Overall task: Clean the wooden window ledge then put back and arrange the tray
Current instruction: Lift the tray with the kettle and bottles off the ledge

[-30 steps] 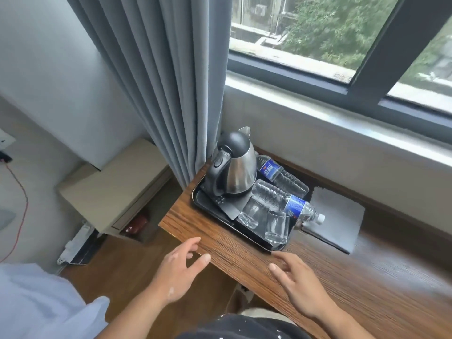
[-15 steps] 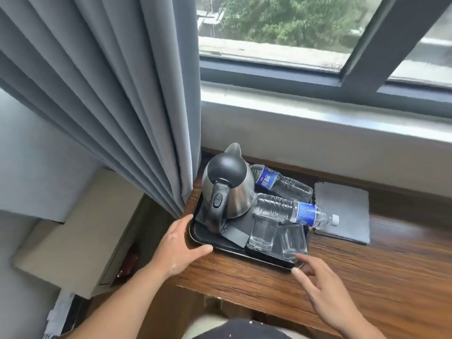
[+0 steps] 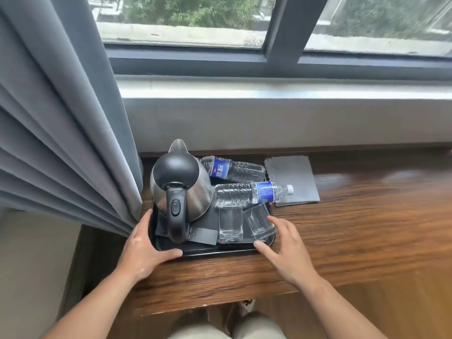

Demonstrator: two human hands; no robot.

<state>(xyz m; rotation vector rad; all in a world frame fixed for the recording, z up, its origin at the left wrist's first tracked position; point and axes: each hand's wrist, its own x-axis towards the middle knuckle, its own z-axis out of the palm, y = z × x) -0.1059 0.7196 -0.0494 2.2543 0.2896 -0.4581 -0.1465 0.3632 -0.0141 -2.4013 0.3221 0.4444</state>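
Note:
A black tray (image 3: pixel 215 253) sits at the left end of the wooden ledge (image 3: pixel 347 231). On it stand a steel kettle (image 3: pixel 182 189) with a black lid and handle, an upright glass (image 3: pixel 230 222) and a tilted glass (image 3: pixel 259 225). Two water bottles (image 3: pixel 236 170) (image 3: pixel 247 195) lie on their sides behind the glasses. My left hand (image 3: pixel 144 250) rests against the tray's front left corner, thumb laid along the front rim. My right hand (image 3: pixel 289 253) hovers with spread fingers at the front right corner, thumb beside the rim, a fingertip near the tilted glass.
A folded grey cloth (image 3: pixel 293 179) lies on the ledge right of the tray, under one bottle's cap. A grey curtain (image 3: pixel 68 133) hangs against the tray's left side. The window wall (image 3: pixel 269 123) rises directly behind. Bare wood stretches to the right.
Both hands have moved forward from the ledge's front edge to the tray's front corners. The view has shifted closer and more directly over the tray.

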